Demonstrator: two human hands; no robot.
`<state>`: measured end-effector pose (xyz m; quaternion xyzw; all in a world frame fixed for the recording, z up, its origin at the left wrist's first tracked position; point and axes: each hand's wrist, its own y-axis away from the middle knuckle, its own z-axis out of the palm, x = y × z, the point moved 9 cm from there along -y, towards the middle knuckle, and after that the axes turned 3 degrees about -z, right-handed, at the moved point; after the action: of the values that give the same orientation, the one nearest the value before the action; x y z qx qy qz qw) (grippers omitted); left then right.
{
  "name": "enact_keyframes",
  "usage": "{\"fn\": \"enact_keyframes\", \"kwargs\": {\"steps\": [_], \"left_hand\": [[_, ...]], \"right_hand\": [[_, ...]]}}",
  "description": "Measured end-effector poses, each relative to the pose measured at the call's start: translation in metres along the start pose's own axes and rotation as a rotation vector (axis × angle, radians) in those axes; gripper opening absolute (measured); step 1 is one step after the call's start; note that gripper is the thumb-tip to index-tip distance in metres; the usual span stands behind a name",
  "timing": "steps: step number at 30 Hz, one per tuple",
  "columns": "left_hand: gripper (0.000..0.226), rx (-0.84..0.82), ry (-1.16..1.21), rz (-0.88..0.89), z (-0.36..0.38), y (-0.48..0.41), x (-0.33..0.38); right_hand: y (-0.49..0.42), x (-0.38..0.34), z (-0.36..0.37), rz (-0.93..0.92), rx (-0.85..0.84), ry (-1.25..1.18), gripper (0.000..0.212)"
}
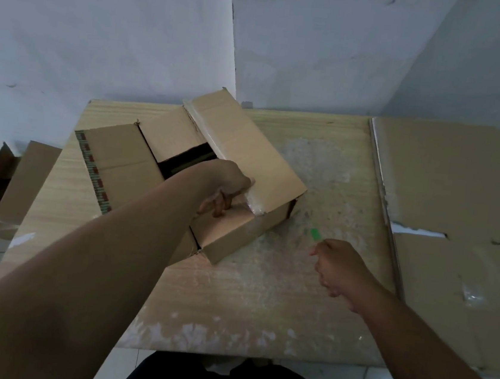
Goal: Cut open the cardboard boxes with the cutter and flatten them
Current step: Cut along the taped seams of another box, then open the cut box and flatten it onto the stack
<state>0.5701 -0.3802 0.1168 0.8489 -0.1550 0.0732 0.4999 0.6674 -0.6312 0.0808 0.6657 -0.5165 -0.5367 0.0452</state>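
- Pressing my left hand [226,191] on the cardboard box [242,163], fingers curled down at the flap edge near the taped seam; it grips the flap edge, pushing into the top.
- Box sits on the wooden surface [261,299], left-centre, turned at an angle to me. Top is partly open: one flap w/ clear tape [251,203] lies toward the right, other flaps lie to the left, dark gap between them.
- One flap on the left side has a red-green printed strip [92,168] along its edge.
- My right hand [337,269] is clenched on the cutter [315,234]; only its green tip shows above my fingers. It is held over the surface, near the box's right corner but apart from it, not touching.
- Flattened cardboard [458,213] lies on the right part of the surface, w/ a bit of tape on it.
- Another open box [2,189] stands on the floor at the left, beside the surface.
- Surface top looks worn, w/ whitish patches in the middle and near front edge.
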Motion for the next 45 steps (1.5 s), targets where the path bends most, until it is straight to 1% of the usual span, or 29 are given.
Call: {"fn": "enact_keyframes", "kwargs": {"steps": [4, 6, 8, 10, 12, 13, 14, 16, 18, 19, 20, 22, 23, 24, 26, 27, 28, 29, 31, 33, 34, 35, 36, 38, 39, 40, 43, 44, 45], "left_hand": [[0.070, 0.078, -0.092, 0.035, -0.004, -0.003, -0.002], [0.070, 0.131, -0.141, 0.062, -0.007, -0.005, -0.005], [0.067, 0.183, -0.161, 0.087, -0.009, -0.005, -0.008], [0.065, 0.221, -0.155, 0.125, -0.012, -0.007, -0.012], [0.064, 0.225, -0.117, 0.162, -0.012, -0.011, -0.018], [0.063, 0.215, -0.068, 0.186, -0.011, -0.013, -0.021], [0.060, 0.217, -0.008, 0.222, -0.012, -0.013, -0.023], [0.053, 0.241, 0.114, 0.287, -0.014, -0.009, -0.026], [0.049, 0.307, 0.224, 0.369, -0.021, -0.002, -0.027], [0.049, 0.347, 0.269, 0.412, -0.025, 0.004, -0.028], [0.053, 0.395, 0.315, 0.453, -0.032, 0.010, -0.029], [0.067, 0.467, 0.457, 0.509, -0.046, 0.025, -0.033], [0.067, 0.476, 0.505, 0.534, -0.052, 0.032, -0.034], [0.061, 0.477, 0.498, 0.557, -0.055, 0.036, -0.035], [0.041, 0.522, 0.310, 0.570, -0.062, 0.037, -0.039], [0.038, 0.511, 0.158, 0.531, -0.061, 0.033, -0.045], [0.046, 0.467, -0.022, 0.461, -0.057, 0.024, -0.056], [0.061, 0.422, -0.192, 0.396, -0.052, 0.016, -0.070], [0.089, 0.414, -0.425, 0.351, -0.052, 0.011, -0.092], [0.099, 0.471, -0.522, 0.397, -0.062, 0.018, -0.104], [0.098, 0.515, -0.526, 0.424, -0.072, 0.024, -0.107], [0.093, 0.549, -0.515, 0.450, -0.084, 0.034, -0.109], [0.081, 0.566, -0.490, 0.485, -0.094, 0.046, -0.109], [0.043, 0.560, -0.411, 0.603, -0.109, 0.076, -0.108], [0.026, 0.527, -0.372, 0.655, -0.111, 0.090, -0.111], [0.023, 0.470, -0.326, 0.698, -0.109, 0.103, -0.116], [0.037, 0.195, -0.260, 0.703, -0.087, 0.120, -0.144], [0.036, 0.133, -0.292, 0.689, -0.077, 0.117, -0.155], [0.035, 0.108, -0.356, 0.672, -0.069, 0.110, -0.164]], "right_hand": [[-0.031, 0.015, -0.021, 0.044, 0.092, 0.246, 0.023], [-0.037, 0.008, -0.023, 0.012, 0.121, 0.356, 0.034], [-0.033, -0.017, -0.019, -0.132, 0.188, 0.441, 0.046], [-0.014, -0.059, -0.005, -0.390, 0.242, 0.462, 0.058], [0.004, -0.097, 0.020, -0.626, 0.223, 0.522, 0.079], [0.006, -0.109, 0.037, -0.690, 0.186, 0.593, 0.090], [0.005, -0.117, 0.052, -0.705, 0.151, 0.674, 0.098], [-0.004, -0.124, 0.072, -0.650, 0.148, 0.799, 0.103], [-0.007, -0.130, 0.078, -0.596, 0.226, 0.842, 0.097], [-0.005, -0.133, 0.077, -0.604, 0.278, 0.824, 0.088], [-0.002, -0.136, 0.074, -0.627, 0.329, 0.762, 0.076], [0.006, -0.143, 0.062, -0.654, 0.369, 0.488, 0.048], [0.007, -0.143, 0.056, -0.615, 0.365, 0.312, 0.037], [0.005, -0.137, 0.053, -0.540, 0.352, 0.127, 0.036], [0.000, -0.122, 0.058, -0.350, 0.319, -0.205, 0.042], [-0.001, -0.113, 0.067, -0.252, 0.304, -0.359, 0.041], [-0.003, -0.102, 0.080, -0.160, 0.275, -0.514, 0.040], [-0.005, -0.093, 0.094, -0.080, 0.232, -0.677, 0.036], [-0.004, -0.081, 0.123, 0.062, 0.127, -0.929, 0.028], [0.004, -0.078, 0.146, 0.138, 0.027, -1.020, 0.033], [0.006, -0.078, 0.155, 0.148, 0.003, -1.030, 0.037], [0.009, -0.079, 0.161, 0.151, -0.005, -1.030, 0.039], [0.010, -0.079, 0.166, 0.155, 0.001, -1.031, 0.039], [0.015, -0.082, 0.174, 0.159, 0.028, -1.037, 0.036], [0.016, -0.083, 0.176, 0.157, 0.049, -1.041, 0.035], [0.018, -0.086, 0.178, 0.148, 0.068, -1.042, 0.034], [0.023, -0.093, 0.180, 0.107, 0.158, -1.050, 0.031], [0.025, -0.094, 0.182, 0.096, 0.191, -1.074, 0.030], [0.028, -0.095, 0.184, 0.088, 0.210, -1.094, 0.030]]}}
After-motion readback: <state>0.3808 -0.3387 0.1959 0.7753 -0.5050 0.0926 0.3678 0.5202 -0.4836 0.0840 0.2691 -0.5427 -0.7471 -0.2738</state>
